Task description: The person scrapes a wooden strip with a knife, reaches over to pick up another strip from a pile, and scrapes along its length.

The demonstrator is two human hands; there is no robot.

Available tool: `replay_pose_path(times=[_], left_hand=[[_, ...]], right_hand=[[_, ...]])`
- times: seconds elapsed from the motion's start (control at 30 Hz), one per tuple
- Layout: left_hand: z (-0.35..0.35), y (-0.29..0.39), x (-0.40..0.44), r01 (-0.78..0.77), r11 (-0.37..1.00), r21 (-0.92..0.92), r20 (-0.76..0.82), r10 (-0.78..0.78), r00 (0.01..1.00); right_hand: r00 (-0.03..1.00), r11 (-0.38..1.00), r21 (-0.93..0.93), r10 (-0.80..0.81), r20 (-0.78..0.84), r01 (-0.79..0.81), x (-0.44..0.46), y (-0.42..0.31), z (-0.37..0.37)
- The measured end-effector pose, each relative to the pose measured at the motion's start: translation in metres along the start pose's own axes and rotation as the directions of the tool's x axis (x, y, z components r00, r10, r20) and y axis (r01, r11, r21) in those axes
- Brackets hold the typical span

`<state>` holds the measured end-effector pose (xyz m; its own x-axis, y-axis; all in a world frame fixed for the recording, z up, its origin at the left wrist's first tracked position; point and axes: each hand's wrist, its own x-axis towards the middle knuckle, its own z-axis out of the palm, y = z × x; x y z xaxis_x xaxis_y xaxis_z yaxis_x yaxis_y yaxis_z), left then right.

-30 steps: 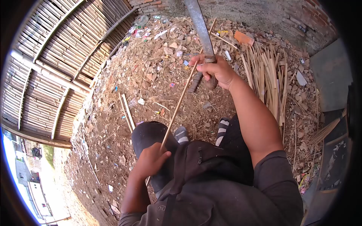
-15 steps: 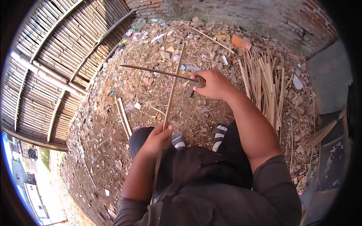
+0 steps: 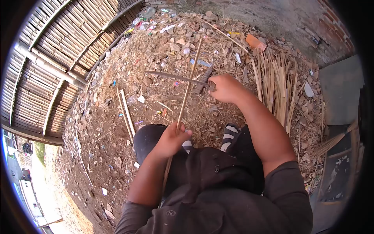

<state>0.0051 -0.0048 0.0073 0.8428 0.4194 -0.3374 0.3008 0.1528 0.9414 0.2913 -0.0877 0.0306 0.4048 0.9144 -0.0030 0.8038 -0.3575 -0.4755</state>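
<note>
My left hand point(image 3: 171, 139) is closed around a long, thin bamboo strip point(image 3: 188, 89), which slants from beside my body up and away over the ground. In my right hand point(image 3: 227, 89) is the handle of a knife point(image 3: 171, 76) with a long dark blade pointing left. The blade crosses the strip in its upper half; whether it touches cannot be made out. Just left of my right hand, a short brown piece that looks like wood point(image 3: 202, 81) lies on the ground beneath the blade.
A pile of split bamboo strips point(image 3: 276, 87) lies to the right, near an orange brick point(image 3: 256, 42). Two more strips point(image 3: 126, 113) lie at left. Rubble and litter cover the ground. A bamboo fence point(image 3: 58, 58) stands left, a wall point(image 3: 272, 19) behind.
The knife has shifted right and slightly down along with my right hand, its blade still across the strip. My left hand has moved a little right and up. The view has shifted slightly.
</note>
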Motion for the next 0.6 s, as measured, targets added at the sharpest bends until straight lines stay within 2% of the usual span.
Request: replay_pose_path(times=[0.03,0.1,0.13,0.2,0.23,0.33,0.43,0.53,0.6], left_hand=[[0.001,0.000,0.001,0.005,1.000,0.004,-0.016,-0.005,1.000],[0.005,-0.009,0.005,-0.055,0.991,0.123,-0.035,0.059,0.998],[0.006,-0.012,0.006,-0.081,0.980,0.182,-0.045,0.091,0.995],[0.005,-0.006,0.000,0.005,0.982,0.190,-0.050,0.004,0.999],[0.004,0.000,0.000,0.041,0.980,0.197,-0.050,-0.032,0.998],[0.003,-0.006,0.005,0.031,0.935,0.353,-0.083,-0.002,0.997],[0.003,-0.010,0.007,0.054,0.934,0.353,-0.105,-0.018,0.994],[0.004,-0.012,0.003,-0.013,0.914,0.405,-0.072,0.047,0.996],[0.002,-0.009,0.000,0.048,0.959,0.278,-0.092,-0.024,0.996]], right_hand=[[0.998,0.998,-0.049,-0.040,0.058,0.043,-0.004,-0.010,-0.001],[0.978,0.981,-0.137,-0.111,0.177,0.136,-0.014,-0.030,0.001],[0.976,0.984,-0.096,-0.132,0.172,0.150,-0.012,-0.029,0.002],[0.970,0.984,-0.006,-0.172,0.169,0.176,-0.006,-0.019,0.013],[0.989,0.984,0.126,-0.137,0.061,0.129,0.001,-0.008,0.022],[0.998,0.995,0.084,-0.053,0.043,0.049,0.011,0.001,0.024],[0.990,0.988,-0.054,-0.142,0.024,0.143,-0.007,-0.021,0.022],[0.958,0.978,-0.112,-0.144,0.250,0.176,-0.010,-0.033,0.009],[0.986,0.997,0.002,-0.071,0.149,0.071,0.008,0.006,0.031]])
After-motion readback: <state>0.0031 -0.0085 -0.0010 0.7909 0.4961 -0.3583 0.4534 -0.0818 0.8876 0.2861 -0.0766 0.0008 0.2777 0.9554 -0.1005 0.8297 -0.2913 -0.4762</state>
